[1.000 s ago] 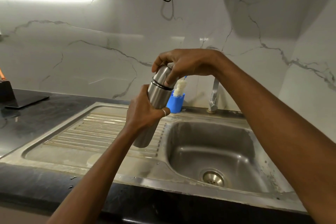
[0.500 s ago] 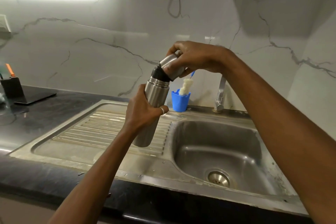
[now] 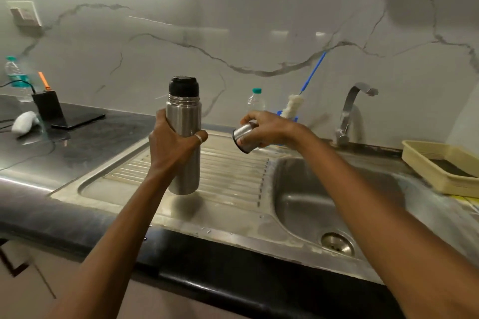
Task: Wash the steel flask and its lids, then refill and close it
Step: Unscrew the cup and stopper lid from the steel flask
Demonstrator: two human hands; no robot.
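My left hand (image 3: 173, 145) grips the steel flask (image 3: 184, 122) round its middle and holds it upright above the ribbed drainboard (image 3: 228, 171). A black inner lid (image 3: 184, 86) sits in the flask's neck, with the bare thread showing below it. My right hand (image 3: 267, 129) holds the steel outer cap (image 3: 245, 137) to the right of the flask, apart from it and tilted with its open end down-left. Both are over the drainboard, left of the sink basin (image 3: 311, 202).
A bottle brush with a blue handle (image 3: 294, 106) stands in a blue cup behind my right hand, next to a small plastic bottle (image 3: 255, 101). The tap (image 3: 350, 111) rises behind the basin. A yellow tray (image 3: 440, 168) sits at right. A black stand (image 3: 49, 109) and another bottle (image 3: 15, 75) are at left.
My right hand has lifted the steel cap off the flask and carried it away to the right and down. The black inner lid is now uncovered. The flask now stands upright.
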